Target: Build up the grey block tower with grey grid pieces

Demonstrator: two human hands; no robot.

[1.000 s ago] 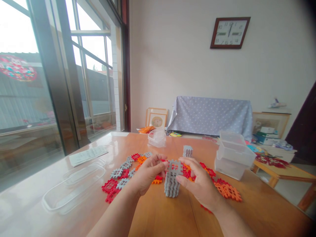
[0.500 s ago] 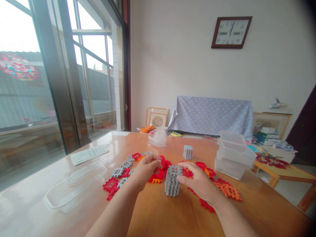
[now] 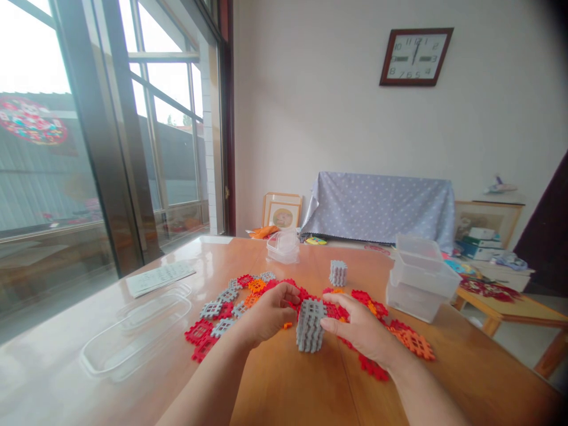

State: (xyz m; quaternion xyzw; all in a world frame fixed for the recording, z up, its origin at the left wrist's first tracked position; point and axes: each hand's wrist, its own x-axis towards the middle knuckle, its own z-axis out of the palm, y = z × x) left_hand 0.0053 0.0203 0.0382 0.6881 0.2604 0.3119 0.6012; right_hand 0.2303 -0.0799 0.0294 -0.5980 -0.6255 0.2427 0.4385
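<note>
A stack of grey lattice tiles (image 3: 308, 326) stands upright on the wooden table (image 3: 284, 384) between my hands. My right hand (image 3: 360, 329) grips its right side, with the fingertips on the upper tiles. My left hand (image 3: 270, 313) is curled just left of the stack's top, thumb and fingers pinched close together. Whether it holds a tile is hidden. Loose red, orange and grey tiles (image 3: 222, 313) lie spread behind and beside both hands. A second, smaller grey stack (image 3: 338, 273) stands farther back.
A flat clear lid (image 3: 133, 334) and a paper sheet (image 3: 160, 277) lie at the left. Clear plastic boxes (image 3: 421, 278) stand at the right, and a small clear tub (image 3: 283, 247) at the back. A window runs along the left; a low side table (image 3: 510, 307) stands beyond the right edge.
My left hand went out to the loose tiles and has come back beside the stack's top. My right hand stayed on the stack. The stack sits slightly lower than a second ago.
</note>
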